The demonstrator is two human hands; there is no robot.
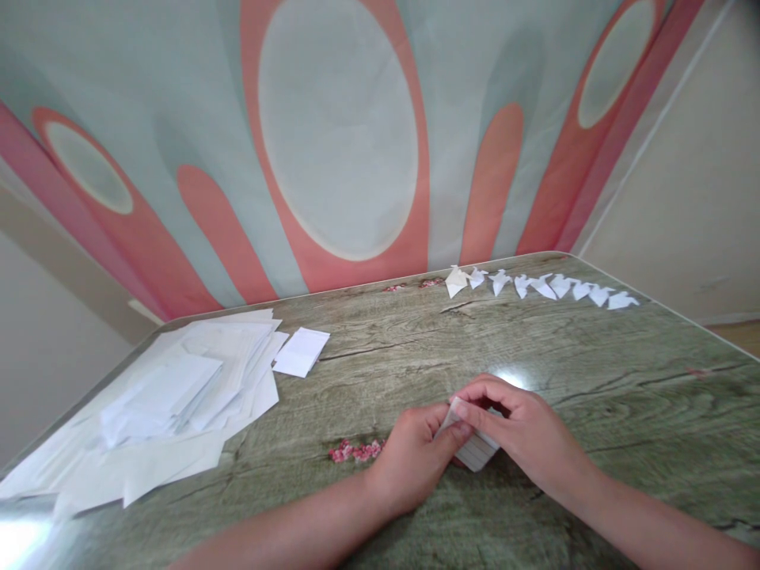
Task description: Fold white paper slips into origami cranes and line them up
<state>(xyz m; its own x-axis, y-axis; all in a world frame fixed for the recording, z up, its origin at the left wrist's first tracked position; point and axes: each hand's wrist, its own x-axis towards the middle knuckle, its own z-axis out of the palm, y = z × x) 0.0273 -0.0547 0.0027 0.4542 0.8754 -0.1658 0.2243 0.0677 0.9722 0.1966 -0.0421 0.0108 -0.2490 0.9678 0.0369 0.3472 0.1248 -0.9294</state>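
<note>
A small folded piece of paper [475, 453], with faint lines across it, is held between my two hands low over the table. My left hand [416, 447] grips its left side, the thumb lying on top. My right hand [514, 427] pinches its upper edge between thumb and fingers. The paper's far side and some fingertips are hidden behind the hands. Left of my left hand, a pink flower print [356, 451] shows on the tabletop.
A spread pile of white paper sheets [172, 475] covers the table's left side. Beside it lies a small stack of folded white paper [302, 352]. Several folded paper birds [499, 282] stand in a row along the far right edge of the wood-patterned table [368, 360].
</note>
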